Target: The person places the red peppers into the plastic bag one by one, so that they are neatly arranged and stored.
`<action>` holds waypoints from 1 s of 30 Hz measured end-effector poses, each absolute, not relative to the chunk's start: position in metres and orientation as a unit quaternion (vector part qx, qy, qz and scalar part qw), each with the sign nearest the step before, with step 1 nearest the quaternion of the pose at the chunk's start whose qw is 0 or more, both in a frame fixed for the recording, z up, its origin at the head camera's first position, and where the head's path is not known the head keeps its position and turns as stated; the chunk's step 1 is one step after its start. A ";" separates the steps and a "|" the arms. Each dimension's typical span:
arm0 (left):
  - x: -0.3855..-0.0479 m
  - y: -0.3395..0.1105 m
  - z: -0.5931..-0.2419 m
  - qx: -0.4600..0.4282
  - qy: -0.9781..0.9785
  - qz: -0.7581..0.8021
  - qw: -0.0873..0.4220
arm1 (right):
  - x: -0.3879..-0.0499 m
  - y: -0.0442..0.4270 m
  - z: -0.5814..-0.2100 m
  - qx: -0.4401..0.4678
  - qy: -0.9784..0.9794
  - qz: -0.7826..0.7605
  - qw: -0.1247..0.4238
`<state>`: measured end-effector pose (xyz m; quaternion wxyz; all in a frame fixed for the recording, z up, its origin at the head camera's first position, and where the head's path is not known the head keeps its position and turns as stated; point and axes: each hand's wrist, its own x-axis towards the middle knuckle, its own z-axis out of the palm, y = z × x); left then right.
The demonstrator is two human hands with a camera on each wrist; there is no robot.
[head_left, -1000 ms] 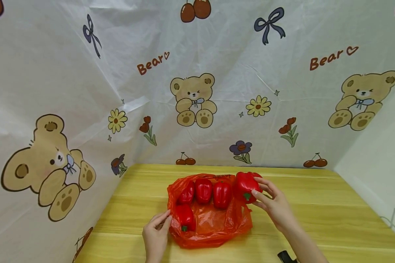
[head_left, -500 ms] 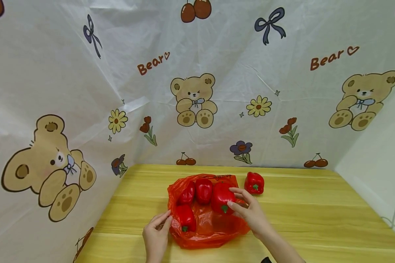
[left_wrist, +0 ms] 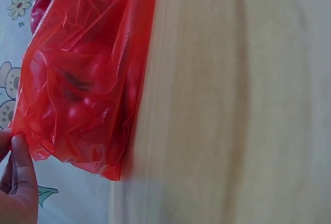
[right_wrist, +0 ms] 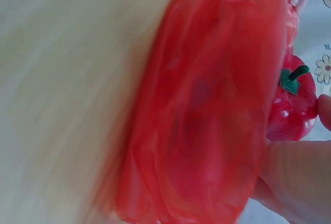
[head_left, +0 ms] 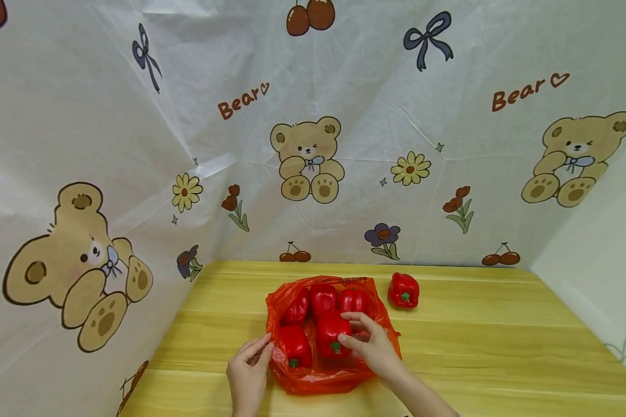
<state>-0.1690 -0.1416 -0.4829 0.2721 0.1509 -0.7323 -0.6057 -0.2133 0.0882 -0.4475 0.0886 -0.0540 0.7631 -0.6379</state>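
My left hand [head_left: 247, 373] pinches the left edge of a red plastic bag [head_left: 339, 382] between thumb and fingers. Over the bag's open mouth, my right hand [head_left: 370, 347] grips a red bell pepper [head_left: 332, 333] whose green stem faces me. Several other red bell peppers lie inside the bag: one at the front left [head_left: 294, 344], the rest along the back. The right wrist view has the gripped pepper [right_wrist: 297, 105] behind the bag's wall. Through the thin plastic in the left wrist view, the bag [left_wrist: 77, 89] shows blurred dark shapes.
One more red bell pepper [head_left: 404, 291] sits on the wooden table [head_left: 490, 347], right of the bag. A white cloth printed with bears [head_left: 310, 159] hangs behind the table and along its left side. A thin cable [head_left: 623, 353] lies at the right.
The right hand has set one pepper on the table behind the bag's right side, or let it come to rest there, and now holds a pepper further left. The left hand has stayed put.
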 end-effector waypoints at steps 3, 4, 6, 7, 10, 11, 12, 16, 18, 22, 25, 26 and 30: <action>-0.169 -0.141 -0.483 0.151 -0.733 -0.604 0.274 | -0.213 0.085 -0.451 -0.061 0.769 -0.629 0.094; -0.169 -0.141 -0.483 0.150 -0.733 -0.603 0.276 | -0.213 0.084 -0.452 -0.063 0.771 -0.626 0.096; -0.169 -0.141 -0.482 0.148 -0.734 -0.602 0.277 | -0.213 0.083 -0.455 -0.068 0.773 -0.623 0.100; -0.169 -0.141 -0.482 0.148 -0.733 -0.603 0.278 | -0.213 0.082 -0.456 -0.070 0.773 -0.622 0.102; -0.168 -0.141 -0.482 0.146 -0.732 -0.604 0.279 | -0.213 0.080 -0.459 -0.075 0.772 -0.621 0.110; -0.168 -0.140 -0.483 0.144 -0.732 -0.604 0.280 | -0.213 0.079 -0.460 -0.075 0.771 -0.622 0.113; -0.168 -0.140 -0.483 0.143 -0.732 -0.604 0.282 | -0.213 0.079 -0.461 -0.075 0.770 -0.623 0.116; -0.167 -0.140 -0.483 0.135 -0.730 -0.604 0.290 | -0.214 0.078 -0.464 -0.071 0.769 -0.625 0.118; -0.166 -0.140 -0.482 0.133 -0.730 -0.605 0.289 | -0.214 0.077 -0.465 -0.068 0.769 -0.625 0.116; -0.167 -0.140 -0.483 0.133 -0.727 -0.610 0.286 | -0.213 0.076 -0.468 -0.067 0.767 -0.628 0.115; -0.168 -0.141 -0.484 0.136 -0.726 -0.612 0.284 | -0.213 0.075 -0.470 -0.070 0.765 -0.630 0.115; -0.169 -0.141 -0.484 0.136 -0.727 -0.611 0.284 | -0.213 0.075 -0.471 -0.073 0.766 -0.628 0.115; -0.169 -0.141 -0.485 0.139 -0.730 -0.606 0.284 | -0.213 0.074 -0.472 -0.081 0.767 -0.625 0.116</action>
